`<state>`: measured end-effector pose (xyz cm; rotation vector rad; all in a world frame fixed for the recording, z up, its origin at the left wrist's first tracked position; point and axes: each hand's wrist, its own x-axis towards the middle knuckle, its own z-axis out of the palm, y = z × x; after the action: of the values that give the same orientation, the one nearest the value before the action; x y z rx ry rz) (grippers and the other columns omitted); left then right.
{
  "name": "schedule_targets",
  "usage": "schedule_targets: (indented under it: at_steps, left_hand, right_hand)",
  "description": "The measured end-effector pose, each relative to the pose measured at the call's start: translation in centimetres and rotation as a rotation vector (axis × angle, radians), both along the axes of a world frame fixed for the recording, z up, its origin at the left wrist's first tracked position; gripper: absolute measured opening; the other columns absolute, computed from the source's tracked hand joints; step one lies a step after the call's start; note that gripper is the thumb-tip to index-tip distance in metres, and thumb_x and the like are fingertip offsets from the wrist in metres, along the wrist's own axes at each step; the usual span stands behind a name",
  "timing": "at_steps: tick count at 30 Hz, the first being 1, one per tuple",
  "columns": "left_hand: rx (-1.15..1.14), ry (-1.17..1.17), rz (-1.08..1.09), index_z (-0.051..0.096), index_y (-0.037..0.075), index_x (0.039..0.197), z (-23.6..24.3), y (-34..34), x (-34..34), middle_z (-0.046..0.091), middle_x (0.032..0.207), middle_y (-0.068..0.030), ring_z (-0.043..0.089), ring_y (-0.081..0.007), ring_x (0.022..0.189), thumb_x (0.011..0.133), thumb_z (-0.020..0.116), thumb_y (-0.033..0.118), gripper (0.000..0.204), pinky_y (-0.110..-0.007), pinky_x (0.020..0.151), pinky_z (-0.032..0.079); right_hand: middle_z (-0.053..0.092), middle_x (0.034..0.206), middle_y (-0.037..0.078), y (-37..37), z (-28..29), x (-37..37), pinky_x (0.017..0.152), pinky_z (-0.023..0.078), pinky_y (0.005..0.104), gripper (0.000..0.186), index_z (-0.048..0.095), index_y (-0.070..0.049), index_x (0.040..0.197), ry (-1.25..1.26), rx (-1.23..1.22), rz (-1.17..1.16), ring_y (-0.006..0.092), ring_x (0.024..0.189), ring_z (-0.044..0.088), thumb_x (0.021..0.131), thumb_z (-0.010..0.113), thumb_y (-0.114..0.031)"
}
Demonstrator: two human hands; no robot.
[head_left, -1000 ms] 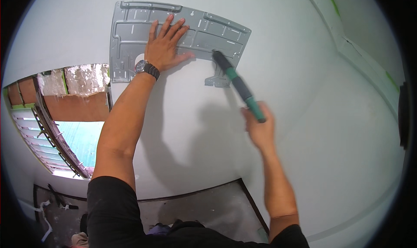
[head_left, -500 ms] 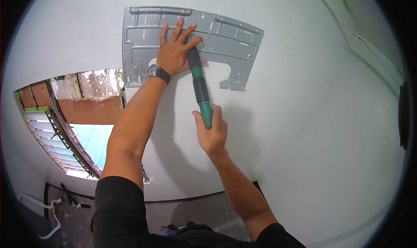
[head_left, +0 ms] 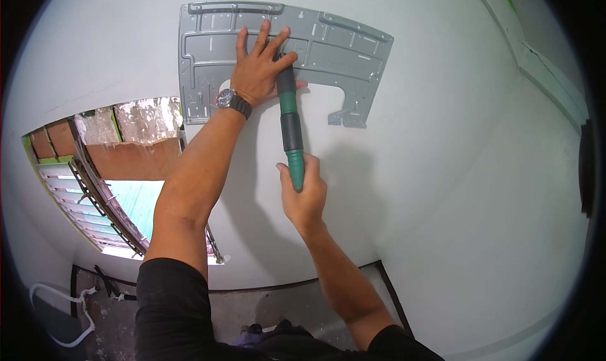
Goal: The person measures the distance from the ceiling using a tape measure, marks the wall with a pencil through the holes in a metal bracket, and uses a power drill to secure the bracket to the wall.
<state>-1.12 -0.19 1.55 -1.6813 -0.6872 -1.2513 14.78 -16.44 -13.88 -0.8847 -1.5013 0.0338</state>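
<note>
A grey stamped-metal mounting plate (head_left: 328, 48) with slots and a cut-out lower edge lies against the white wall. My left hand (head_left: 255, 77), with a black watch (head_left: 233, 102) on the wrist, presses flat on it, fingers spread. A green and black tube-shaped nail gun (head_left: 290, 130) slants up to the plate, its upper end between my left index finger, which crosses its tip, and my thumb, which passes behind it. My right hand (head_left: 305, 193) is wrapped round its green lower end. The tip's contact point is hidden.
At left, a wall opening (head_left: 136, 203) shows louvre slats and brown boarding. White hose (head_left: 85, 317) lies on the floor at lower left. A dark object (head_left: 586, 168) juts out at far right, and beams (head_left: 546, 80) run along the upper right.
The view has shifted slightly, so the plate sits a little higher and further right. Both hands keep their places on the plate and the nail gun.
</note>
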Motion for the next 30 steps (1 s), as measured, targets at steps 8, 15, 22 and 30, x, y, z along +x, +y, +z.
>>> schedule_targets:
  at_steps: [8, 15, 22, 30]
  left_hand:
    - [-0.002, -0.024, 0.079, 0.073, 0.021, 0.106, 0.1, 0.9, 0.0, 0.051, 0.165, -0.0023, 0.029, -0.0396, 0.161, 0.090, 0.078, 0.049, 0.033, -0.071, 0.126, 0.007]
    - [-0.015, 0.001, 0.086, 0.072, 0.021, 0.110, 0.1, 0.7, 0.0, 0.051, 0.165, -0.0010, 0.027, -0.0382, 0.162, 0.089, 0.079, 0.049, 0.036, -0.070, 0.126, 0.007]
    - [-0.007, -0.037, 0.058, 0.061, 0.024, 0.140, 0.2, 1.0, 0.0, 0.050, 0.165, 0.0033, 0.028, -0.0310, 0.162, 0.088, 0.078, 0.059, 0.065, -0.067, 0.128, 0.007]
    - [-0.026, -0.099, 0.157, 0.056, 0.025, 0.156, -0.5, 0.9, 0.1, 0.047, 0.167, 0.0082, 0.029, -0.0210, 0.162, 0.090, 0.076, 0.062, 0.078, -0.057, 0.132, 0.010]
  right_hand:
    - [0.068, 0.072, 0.011, -1.5, -1.6, -0.3, 0.058, 0.055, 0.0376, 0.031, 0.057, -0.002, 0.121, -0.103, 0.061, -0.078, 0.0268, 0.057, 0.069, 0.099, 0.075, -0.014]
    - [0.070, 0.080, 0.011, -2.3, -1.2, 0.7, 0.062, 0.055, 0.0354, 0.034, 0.055, -0.001, 0.124, 0.034, -0.130, 0.059, 0.0215, 0.066, 0.071, 0.099, 0.074, -0.012]
    - [0.067, 0.077, 0.008, -3.3, 0.7, 2.4, 0.062, 0.053, 0.0318, 0.030, 0.060, 0.001, 0.120, 0.114, -0.133, 0.055, 0.0160, 0.063, 0.065, 0.098, 0.076, -0.013]
    - [0.058, 0.071, -0.003, -6.9, 8.0, 16.0, 0.052, 0.045, 0.0247, 0.025, 0.065, -0.003, 0.110, 0.168, -0.282, 0.061, 0.0054, 0.057, 0.055, 0.099, 0.080, -0.021]
